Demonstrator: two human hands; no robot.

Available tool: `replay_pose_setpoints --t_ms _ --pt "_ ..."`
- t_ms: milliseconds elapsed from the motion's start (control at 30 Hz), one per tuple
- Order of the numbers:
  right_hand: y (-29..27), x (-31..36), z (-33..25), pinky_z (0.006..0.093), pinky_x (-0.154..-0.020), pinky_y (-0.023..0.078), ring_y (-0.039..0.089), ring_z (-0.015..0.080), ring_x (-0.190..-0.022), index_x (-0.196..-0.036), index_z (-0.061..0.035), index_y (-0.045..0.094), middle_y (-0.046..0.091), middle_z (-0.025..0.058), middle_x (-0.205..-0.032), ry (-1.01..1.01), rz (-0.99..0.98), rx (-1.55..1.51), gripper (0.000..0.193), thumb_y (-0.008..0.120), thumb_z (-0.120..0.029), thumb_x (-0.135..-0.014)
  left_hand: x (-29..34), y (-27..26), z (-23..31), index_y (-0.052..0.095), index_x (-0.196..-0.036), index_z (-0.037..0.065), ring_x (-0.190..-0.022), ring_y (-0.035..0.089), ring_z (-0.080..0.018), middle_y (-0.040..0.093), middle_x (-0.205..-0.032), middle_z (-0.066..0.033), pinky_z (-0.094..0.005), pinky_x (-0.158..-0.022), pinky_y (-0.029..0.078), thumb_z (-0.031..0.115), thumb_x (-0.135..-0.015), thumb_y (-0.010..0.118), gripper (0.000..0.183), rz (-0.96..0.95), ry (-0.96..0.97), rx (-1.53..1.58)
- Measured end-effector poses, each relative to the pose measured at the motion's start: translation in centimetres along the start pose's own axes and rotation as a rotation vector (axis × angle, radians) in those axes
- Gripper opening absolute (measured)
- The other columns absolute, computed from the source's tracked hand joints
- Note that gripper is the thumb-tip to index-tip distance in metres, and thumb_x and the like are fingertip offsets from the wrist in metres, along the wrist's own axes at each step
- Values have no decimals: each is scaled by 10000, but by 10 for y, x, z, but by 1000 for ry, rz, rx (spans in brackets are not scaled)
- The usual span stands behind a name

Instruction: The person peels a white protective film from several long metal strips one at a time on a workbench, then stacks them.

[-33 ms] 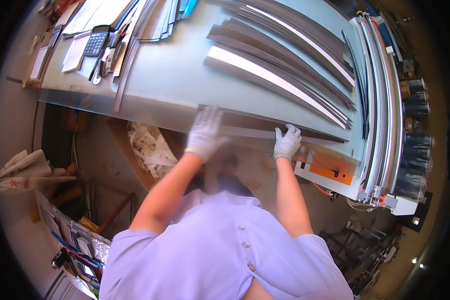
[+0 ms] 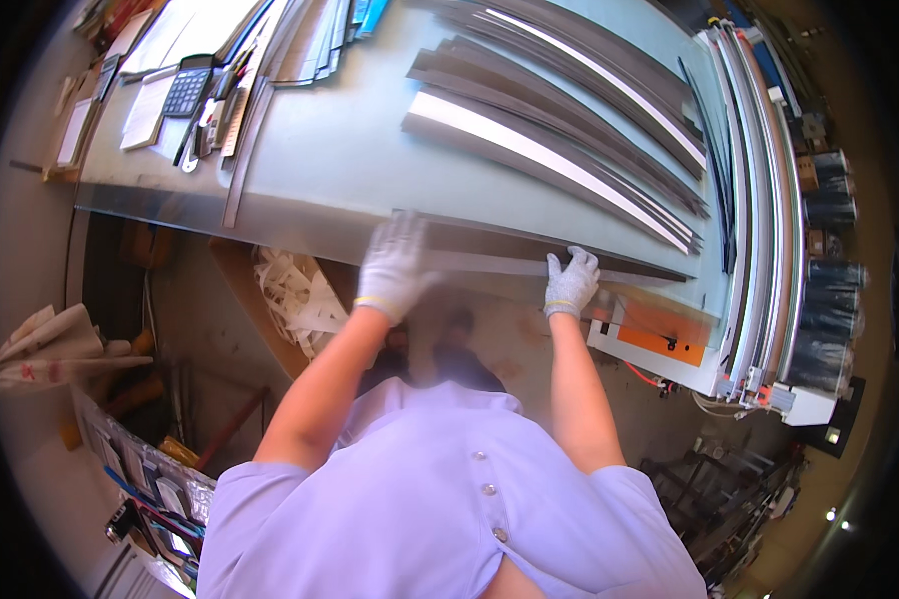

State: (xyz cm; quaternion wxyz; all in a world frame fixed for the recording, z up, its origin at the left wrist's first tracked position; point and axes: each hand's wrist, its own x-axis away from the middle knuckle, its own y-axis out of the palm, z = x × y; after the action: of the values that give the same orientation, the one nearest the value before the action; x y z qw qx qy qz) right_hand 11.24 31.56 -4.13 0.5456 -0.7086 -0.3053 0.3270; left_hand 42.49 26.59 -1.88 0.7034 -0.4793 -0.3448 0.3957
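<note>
A long dark grey strip (image 2: 499,235) lies along the near edge of the glass-topped table (image 2: 300,150), with a paler strip (image 2: 479,264) along its near side. My left hand (image 2: 392,265), in a white knit glove, is laid flat at the strips' left end. Its fingers are stretched out and a little blurred. Toward the right end my right hand (image 2: 572,282), gloved the same way, rests on the strips with fingers slightly bent and thumb apart. Beyond them lie stacks of dark strips (image 2: 549,105) and a white-topped strip (image 2: 529,150).
A calculator (image 2: 187,88), pens and papers occupy the table's far left. A long metal-railed machine (image 2: 759,210) borders the right side, with an orange panel (image 2: 659,334) near its front. Below the table edge stands a box of white offcuts (image 2: 295,299).
My left hand has slid slightly left along the strips. My right hand stays in nearly the same place.
</note>
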Motion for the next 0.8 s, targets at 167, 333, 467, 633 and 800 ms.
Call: replay_pose_setpoints --t_ms 167,333,467,633,800 --pt "0 -1 -2 505 -960 470 558 343 -1190 -1187 -138 658 593 112 -1271 -7 6 9 444 797 -383 -843 8 -16 -63 183 -1632 5 -1594 131 -349 148 -1721 -175 -489 -1287 107 525 -945 631 971 79 -313 -124" --pt "-8 3 -10 508 -964 467 562 355 -1166 -1192 -124 658 587 127 -1261 -3 -51 2 442 773 -382 -852 -5 -15 -1 258 -1624 55 -1561 228 -369 261 -1689 -166 -517 -1277 143 587 -793 761 1108 115 154 -42" --pt "-7 19 7 471 -936 478 590 337 -1077 -1153 -95 670 641 130 -1122 -149 94 -250 379 755 -349 -884 -10 4 33 343 -1585 76 -1477 376 -355 408 -1590 -161 -501 -1241 254 443 -756 838 1033 14 287 -179" --pt "-57 67 16 364 -636 495 619 200 -741 -1124 -121 702 726 101 -946 676 -379 -897 481 579 -571 -1003 -9 -35 19 644 -1324 123 -1318 552 -343 583 -1425 -149 -492 -1132 412 127 -897 551 437 -20 344 -60" --pt "-82 22 30 272 -724 454 593 132 -823 -1197 -122 668 680 37 -1085 927 -150 -1604 605 500 -672 -1008 -40 -70 15 648 -1313 102 -1275 583 -353 620 -1378 -145 -503 -1116 426 132 -903 537 426 196 509 -99"
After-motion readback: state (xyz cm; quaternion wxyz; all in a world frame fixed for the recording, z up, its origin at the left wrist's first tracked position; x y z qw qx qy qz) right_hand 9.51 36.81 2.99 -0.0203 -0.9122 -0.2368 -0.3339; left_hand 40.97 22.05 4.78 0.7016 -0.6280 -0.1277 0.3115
